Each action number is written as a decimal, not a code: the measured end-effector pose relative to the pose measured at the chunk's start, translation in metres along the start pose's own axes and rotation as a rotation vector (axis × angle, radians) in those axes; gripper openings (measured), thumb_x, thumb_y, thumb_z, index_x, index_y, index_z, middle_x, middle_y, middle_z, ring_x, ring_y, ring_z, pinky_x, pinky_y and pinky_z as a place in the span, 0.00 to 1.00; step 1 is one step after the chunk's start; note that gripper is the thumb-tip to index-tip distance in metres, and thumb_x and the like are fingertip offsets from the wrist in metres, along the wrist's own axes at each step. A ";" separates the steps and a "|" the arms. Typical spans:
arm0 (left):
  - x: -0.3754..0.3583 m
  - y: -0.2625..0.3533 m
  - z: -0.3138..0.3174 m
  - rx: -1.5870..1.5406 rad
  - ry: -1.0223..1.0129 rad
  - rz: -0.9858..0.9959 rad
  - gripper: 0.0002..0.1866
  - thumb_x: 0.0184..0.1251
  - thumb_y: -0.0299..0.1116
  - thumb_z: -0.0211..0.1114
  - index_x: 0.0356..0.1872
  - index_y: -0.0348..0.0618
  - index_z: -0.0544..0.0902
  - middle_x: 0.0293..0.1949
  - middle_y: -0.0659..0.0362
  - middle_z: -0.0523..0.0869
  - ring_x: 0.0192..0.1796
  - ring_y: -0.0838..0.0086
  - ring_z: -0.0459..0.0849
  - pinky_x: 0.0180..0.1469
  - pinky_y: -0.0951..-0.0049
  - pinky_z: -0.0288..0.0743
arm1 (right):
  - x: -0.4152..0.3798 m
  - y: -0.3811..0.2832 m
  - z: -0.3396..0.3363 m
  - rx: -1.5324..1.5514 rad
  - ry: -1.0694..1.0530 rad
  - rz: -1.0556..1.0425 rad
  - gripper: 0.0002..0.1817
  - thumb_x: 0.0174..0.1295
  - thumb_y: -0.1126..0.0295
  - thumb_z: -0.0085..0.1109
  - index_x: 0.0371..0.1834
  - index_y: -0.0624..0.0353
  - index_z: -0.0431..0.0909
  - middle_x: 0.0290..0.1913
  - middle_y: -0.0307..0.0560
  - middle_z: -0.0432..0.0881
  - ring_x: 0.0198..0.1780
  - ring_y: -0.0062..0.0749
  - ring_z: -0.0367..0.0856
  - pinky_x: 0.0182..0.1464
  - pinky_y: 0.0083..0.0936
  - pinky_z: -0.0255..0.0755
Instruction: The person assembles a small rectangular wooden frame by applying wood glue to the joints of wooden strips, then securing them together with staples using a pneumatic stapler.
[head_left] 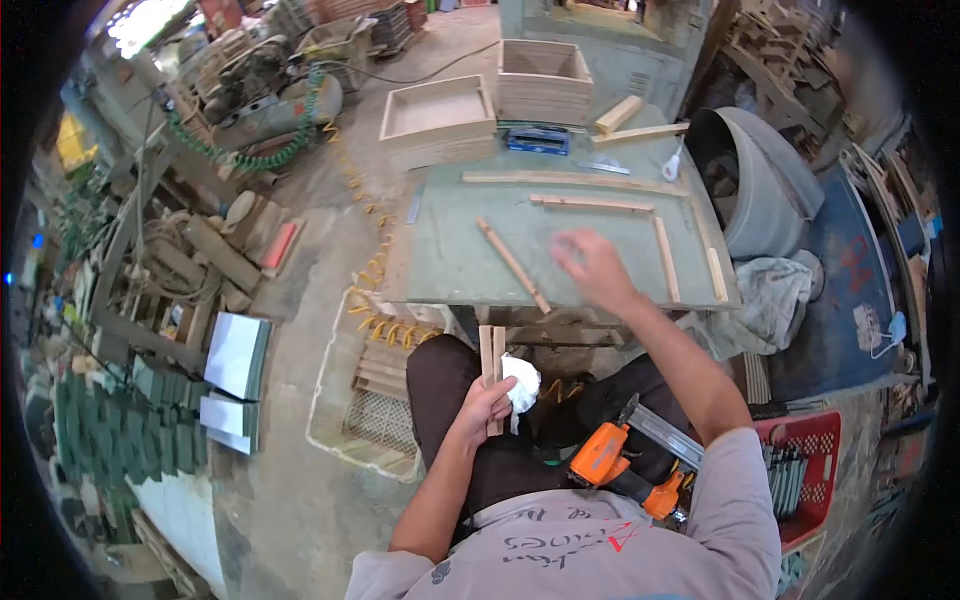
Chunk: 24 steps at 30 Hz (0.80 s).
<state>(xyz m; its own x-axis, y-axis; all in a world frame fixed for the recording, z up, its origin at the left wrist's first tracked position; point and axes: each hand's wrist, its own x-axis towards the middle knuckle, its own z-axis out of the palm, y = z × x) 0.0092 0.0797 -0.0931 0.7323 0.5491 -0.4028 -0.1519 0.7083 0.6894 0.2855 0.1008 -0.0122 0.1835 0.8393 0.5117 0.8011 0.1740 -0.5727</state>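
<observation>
My left hand (487, 402) is closed around two short wooden strips (493, 350) held upright over my lap. A crumpled white cloth (521, 382) hangs against that same hand. Above the green work table (440, 240), my right hand (595, 265) is stretched forward; motion smears its fingers, and nothing shows clearly in them. To its left, a loose wooden strip (513, 265) lies slanted on the table. Longer wooden strips (575, 182) form an angled outline behind and to the right. An orange nail gun (601, 455) rests across my lap, under my right forearm.
Wooden boxes (545, 85) stand at the table's back, beside a blue box (538, 140) and a white-handled tool (673, 162). A red crate (825, 470) sits at my right. A coiled yellow air hose (375, 270) runs down the table's left side.
</observation>
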 end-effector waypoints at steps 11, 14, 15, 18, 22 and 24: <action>-0.043 0.008 0.058 0.096 -0.023 0.191 0.09 0.71 0.32 0.60 0.47 0.42 0.75 0.27 0.69 0.75 0.18 0.89 0.62 0.19 0.84 0.56 | -0.123 -0.106 -0.022 0.759 -0.576 0.507 0.28 0.64 0.66 0.63 0.64 0.68 0.67 0.51 0.50 0.80 0.48 0.25 0.79 0.52 0.25 0.74; -0.058 0.013 0.077 0.057 -0.078 0.289 0.16 0.75 0.37 0.56 0.57 0.42 0.73 0.33 0.66 0.76 0.19 0.89 0.61 0.19 0.85 0.57 | -0.134 -0.111 -0.039 0.766 -0.631 0.542 0.26 0.66 0.71 0.58 0.66 0.64 0.65 0.51 0.42 0.77 0.47 0.18 0.76 0.47 0.21 0.73; -0.067 0.017 0.082 0.083 -0.087 0.313 0.22 0.79 0.45 0.47 0.65 0.45 0.67 0.37 0.64 0.74 0.19 0.87 0.61 0.20 0.85 0.57 | -0.138 -0.121 -0.047 0.813 -0.403 0.552 0.26 0.66 0.72 0.57 0.66 0.63 0.64 0.51 0.42 0.77 0.46 0.18 0.76 0.47 0.20 0.74; -0.091 0.021 0.094 0.085 -0.079 0.292 0.26 0.79 0.52 0.39 0.67 0.47 0.64 0.37 0.62 0.73 0.19 0.86 0.60 0.20 0.84 0.57 | -0.147 -0.152 -0.068 1.153 0.013 0.694 0.31 0.67 0.78 0.48 0.73 0.48 0.56 0.49 0.46 0.76 0.36 0.30 0.81 0.40 0.27 0.82; -0.112 0.008 0.097 0.167 -0.167 0.226 0.27 0.78 0.54 0.39 0.68 0.48 0.63 0.39 0.61 0.73 0.19 0.84 0.62 0.22 0.82 0.59 | -0.163 -0.178 -0.078 1.081 0.081 0.577 0.30 0.69 0.77 0.48 0.73 0.47 0.56 0.47 0.47 0.78 0.32 0.26 0.80 0.37 0.22 0.80; -0.123 0.003 0.099 0.170 -0.201 0.227 0.27 0.78 0.54 0.40 0.68 0.48 0.63 0.39 0.61 0.72 0.21 0.84 0.63 0.22 0.82 0.60 | -0.176 -0.185 -0.075 1.081 0.066 0.555 0.22 0.70 0.75 0.49 0.67 0.52 0.66 0.44 0.45 0.79 0.33 0.24 0.80 0.37 0.21 0.79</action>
<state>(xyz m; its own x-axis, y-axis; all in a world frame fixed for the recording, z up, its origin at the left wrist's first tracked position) -0.0152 -0.0295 0.0185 0.8110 0.5742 -0.1124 -0.2257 0.4843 0.8453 0.1478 -0.1181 0.0520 0.4043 0.9137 0.0415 -0.2776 0.1658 -0.9463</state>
